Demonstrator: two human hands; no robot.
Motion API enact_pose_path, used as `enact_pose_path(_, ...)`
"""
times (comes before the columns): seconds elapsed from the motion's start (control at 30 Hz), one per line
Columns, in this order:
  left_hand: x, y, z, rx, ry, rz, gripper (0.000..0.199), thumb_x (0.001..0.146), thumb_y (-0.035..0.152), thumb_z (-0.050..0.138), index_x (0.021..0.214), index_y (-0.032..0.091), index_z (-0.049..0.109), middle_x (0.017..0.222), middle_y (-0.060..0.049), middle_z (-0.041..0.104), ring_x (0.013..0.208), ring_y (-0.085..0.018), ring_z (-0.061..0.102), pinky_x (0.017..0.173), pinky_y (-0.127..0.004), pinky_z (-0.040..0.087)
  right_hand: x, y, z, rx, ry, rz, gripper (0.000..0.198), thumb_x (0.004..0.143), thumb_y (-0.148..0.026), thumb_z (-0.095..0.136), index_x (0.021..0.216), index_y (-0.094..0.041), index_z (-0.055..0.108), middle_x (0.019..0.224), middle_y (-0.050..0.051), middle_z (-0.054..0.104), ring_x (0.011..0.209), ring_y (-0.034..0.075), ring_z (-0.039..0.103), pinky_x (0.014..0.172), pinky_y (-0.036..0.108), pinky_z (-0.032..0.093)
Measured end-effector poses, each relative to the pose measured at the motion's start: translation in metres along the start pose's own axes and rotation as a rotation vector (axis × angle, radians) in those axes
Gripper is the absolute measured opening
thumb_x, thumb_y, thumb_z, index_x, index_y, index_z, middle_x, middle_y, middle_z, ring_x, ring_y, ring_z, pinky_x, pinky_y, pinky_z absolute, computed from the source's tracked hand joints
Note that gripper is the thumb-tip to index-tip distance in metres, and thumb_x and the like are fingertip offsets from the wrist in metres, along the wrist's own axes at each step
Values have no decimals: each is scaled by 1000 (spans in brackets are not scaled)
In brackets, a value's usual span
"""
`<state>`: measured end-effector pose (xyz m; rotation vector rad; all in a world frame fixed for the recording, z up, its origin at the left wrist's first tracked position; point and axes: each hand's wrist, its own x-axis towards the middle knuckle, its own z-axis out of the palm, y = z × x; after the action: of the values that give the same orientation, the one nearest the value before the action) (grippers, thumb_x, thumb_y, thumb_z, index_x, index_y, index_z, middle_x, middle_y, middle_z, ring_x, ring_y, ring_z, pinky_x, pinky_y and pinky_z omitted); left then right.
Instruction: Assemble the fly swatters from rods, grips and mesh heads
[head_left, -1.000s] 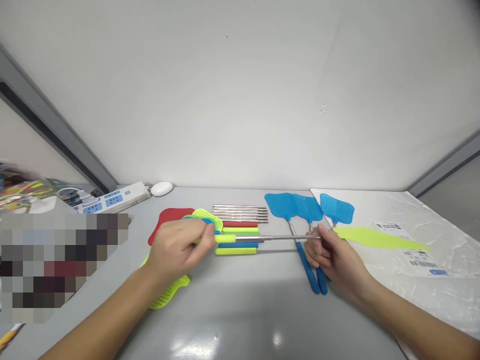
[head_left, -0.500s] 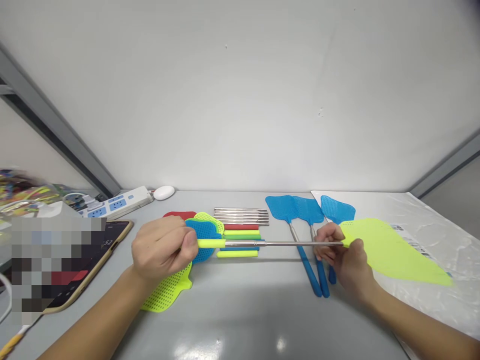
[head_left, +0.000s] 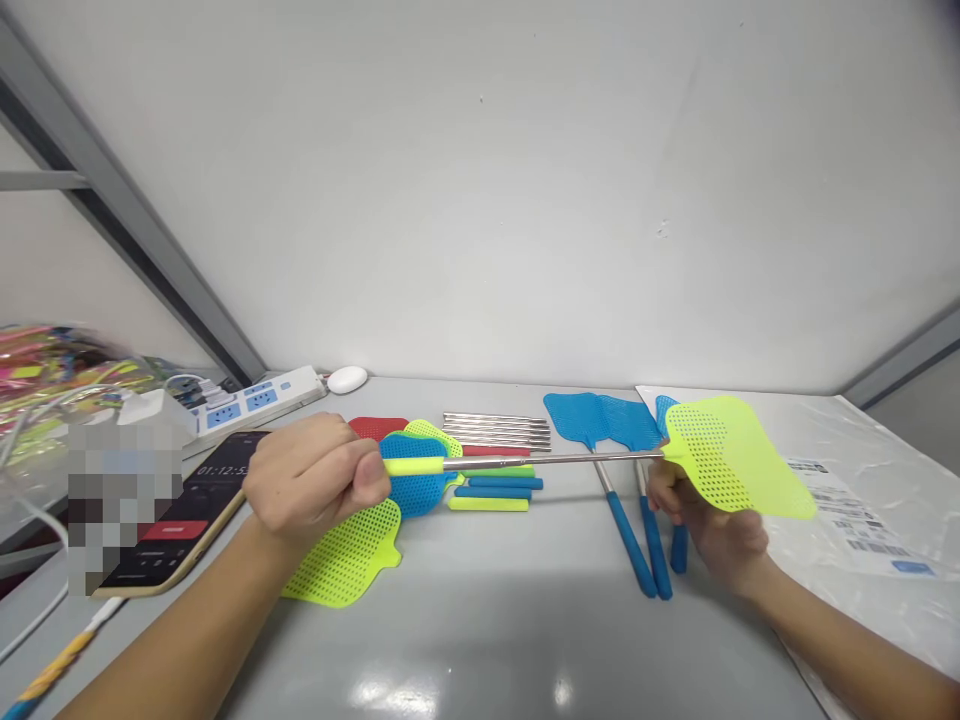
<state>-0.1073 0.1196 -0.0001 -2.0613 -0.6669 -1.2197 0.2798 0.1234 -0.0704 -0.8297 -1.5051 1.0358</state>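
Note:
My left hand (head_left: 315,475) is closed round the yellow-green handle of a fly swatter (head_left: 739,455), held level above the table. Its metal rod runs rightward to the perforated yellow-green head. Just below and behind that head is my right hand (head_left: 712,530), thumb and fingers apart, partly hidden by the swatter. Under the left hand lie a loose yellow-green swatter head (head_left: 345,560), a blue head (head_left: 412,480) and a red head (head_left: 379,428). Several metal rods (head_left: 495,430) lie at the middle back, with coloured handle sleeves (head_left: 489,505) in front of them.
Blue fly swatters (head_left: 630,540) lie at the right, beside a white plastic package (head_left: 892,450) with a printed label. On the left are a phone (head_left: 202,500), a power strip (head_left: 262,400), a white rounded object (head_left: 347,380) and a bag of colourful items (head_left: 67,370). A wall stands behind.
My right hand has let go of the swatter's neck, its fingers spreading below it. The swatter head has turned and its rod tilts slightly up to the right. The camera view has shifted left.

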Motion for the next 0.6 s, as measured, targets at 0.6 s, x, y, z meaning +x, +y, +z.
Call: enact_pose_path(0.6, 12, 53, 18, -147, -212, -130, 15, 80, 13, 57, 68, 22, 56, 47, 5, 44, 43, -11, 40, 45, -26, 32, -26, -16, 35, 211, -63, 237, 54, 96, -54, 35, 52, -23, 43, 47, -3, 29, 46, 15, 32, 50, 31, 31)
